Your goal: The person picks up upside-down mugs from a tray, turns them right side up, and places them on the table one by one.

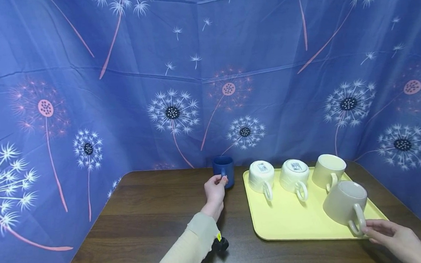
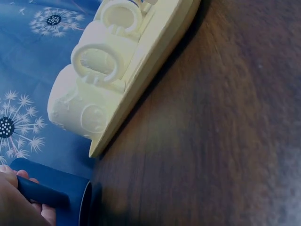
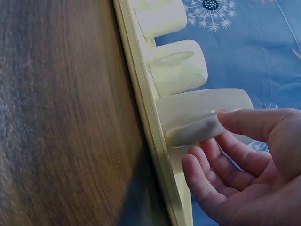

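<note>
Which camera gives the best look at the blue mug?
The head view: only there does the blue mug fit fully in frame, held by the left hand. The left wrist view shows it larger, but the bottom edge cuts it off; the right wrist view doesn't show it.

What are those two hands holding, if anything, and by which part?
The left hand holds a dark blue cylindrical mug by its handle; the right hand pinches a greyish-beige tapered mug by its handle.
</note>
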A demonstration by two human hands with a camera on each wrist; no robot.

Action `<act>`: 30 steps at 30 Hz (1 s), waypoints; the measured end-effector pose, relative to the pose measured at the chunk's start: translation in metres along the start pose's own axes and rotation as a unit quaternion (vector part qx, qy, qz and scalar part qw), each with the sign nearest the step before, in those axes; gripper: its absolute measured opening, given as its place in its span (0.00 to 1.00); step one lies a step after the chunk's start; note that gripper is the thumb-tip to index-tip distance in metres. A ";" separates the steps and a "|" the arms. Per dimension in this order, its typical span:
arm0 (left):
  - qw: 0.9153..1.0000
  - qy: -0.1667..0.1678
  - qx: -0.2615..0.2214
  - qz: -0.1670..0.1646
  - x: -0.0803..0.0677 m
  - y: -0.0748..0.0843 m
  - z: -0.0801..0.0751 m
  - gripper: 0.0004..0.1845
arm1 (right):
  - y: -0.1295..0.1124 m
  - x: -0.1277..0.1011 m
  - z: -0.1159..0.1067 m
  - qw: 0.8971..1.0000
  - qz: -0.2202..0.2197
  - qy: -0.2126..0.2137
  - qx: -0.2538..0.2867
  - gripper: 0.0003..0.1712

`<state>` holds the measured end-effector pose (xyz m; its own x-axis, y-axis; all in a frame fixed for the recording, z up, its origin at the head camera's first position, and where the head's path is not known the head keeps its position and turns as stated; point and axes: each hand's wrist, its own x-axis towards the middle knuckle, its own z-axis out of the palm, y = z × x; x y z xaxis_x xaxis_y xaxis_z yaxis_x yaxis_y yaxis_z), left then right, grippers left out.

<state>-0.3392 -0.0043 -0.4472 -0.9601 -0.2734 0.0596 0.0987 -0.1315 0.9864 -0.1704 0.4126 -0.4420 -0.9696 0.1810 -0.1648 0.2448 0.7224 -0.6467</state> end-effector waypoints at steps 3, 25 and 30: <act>1.000 -0.007 0.010 -0.008 -0.001 -0.001 -0.003 0.05 | 0.002 0.002 0.000 1.000 -0.010 -0.012 -0.009 0.41; 0.994 -0.053 0.097 -0.028 -0.015 -0.004 -0.010 0.06 | 0.015 0.006 0.005 0.996 -0.056 0.019 -0.059 0.34; 0.993 -0.061 0.102 -0.019 -0.017 -0.006 -0.011 0.06 | 0.019 0.004 0.011 0.984 -0.123 0.102 -0.078 0.23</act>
<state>-0.3207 -0.0091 -0.4555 -0.9880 -0.1519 0.0271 0.0184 0.0588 0.9981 -0.1692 0.4197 -0.4629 -0.9837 0.1065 0.1450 0.0149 0.8513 -0.5245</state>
